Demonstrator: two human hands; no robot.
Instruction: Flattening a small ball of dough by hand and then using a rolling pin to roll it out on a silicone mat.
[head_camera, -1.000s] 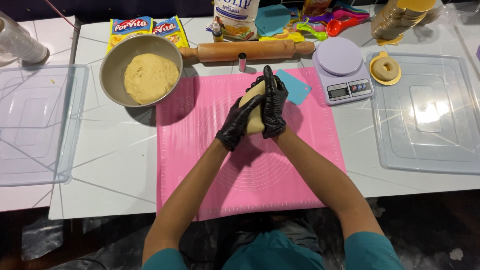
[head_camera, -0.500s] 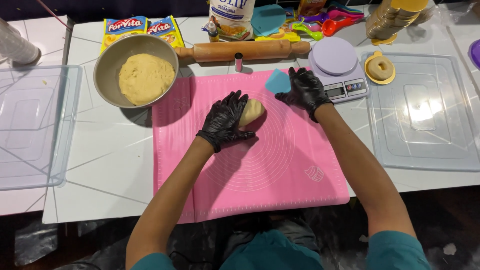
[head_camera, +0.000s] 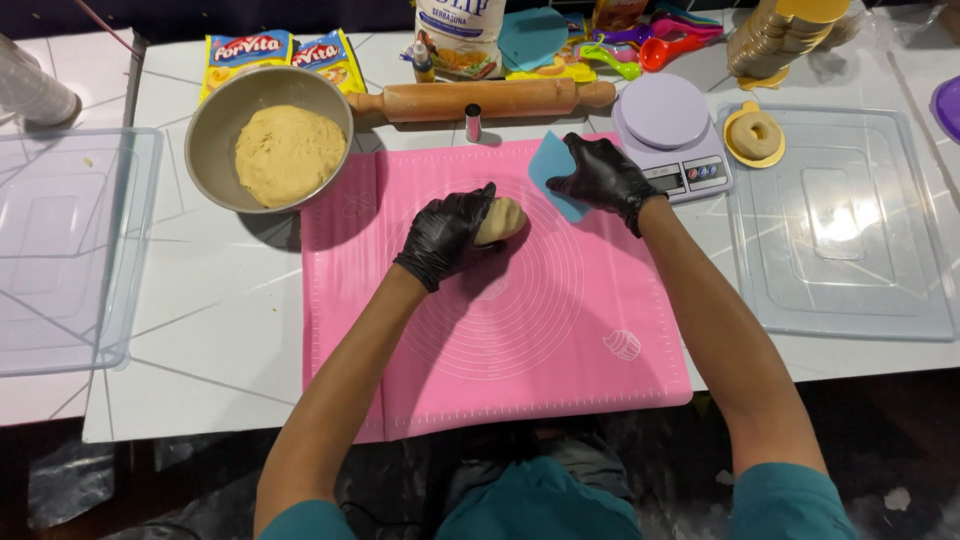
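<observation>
- left hand (head_camera: 447, 235), black glove on, is wrapped around a small lump of dough (head_camera: 501, 220) and holding it down on the pink mat (head_camera: 500, 340), roughly in the mat's upper middle
- right hand (head_camera: 603, 178), gloved too, has its fingers closed on a blue scraper (head_camera: 553, 172) lying at the mat's top edge, just beside the kitchen scale (head_camera: 672, 135)
- the two hands are apart, the dough lump sits between them but closer to the left one
- past the mat's far edge: a wooden rolling pin (head_camera: 480, 99) lying crosswise, with a little dark tube (head_camera: 473, 122) standing right in front of it
- up left, a metal bowl (head_camera: 212, 110) with a big ball of dough (head_camera: 288, 154) in it
- right of the scale, a ring of dough (head_camera: 756, 133) on a yellow disc, sitting on a clear plastic lid (head_camera: 850, 290)
- another clear tray (head_camera: 50, 300) way off on the left
</observation>
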